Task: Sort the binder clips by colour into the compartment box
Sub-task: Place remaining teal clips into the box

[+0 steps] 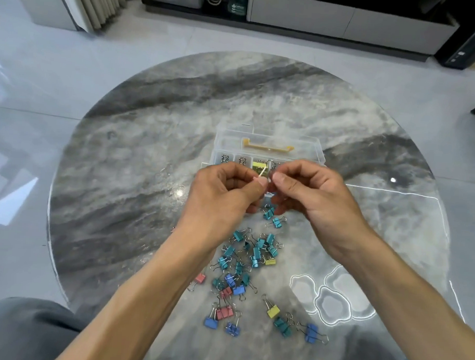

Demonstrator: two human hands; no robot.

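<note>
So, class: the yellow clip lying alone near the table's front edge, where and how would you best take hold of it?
Pinch the yellow clip by its wire handles, coming from above on the far-left side. The handles stick out that way, clear of the green clip beside its body.

In the middle of the frame you see the clear plastic compartment box [269, 151], lid open and tipped back, a yellow latch on the lid and yellow clips in one compartment of its far row. Your loose binder clips [250, 255] lie scattered across the lower centre, mostly teal, mixed with blue, red and yellow ones, their wire handles pointing every way.
</note>
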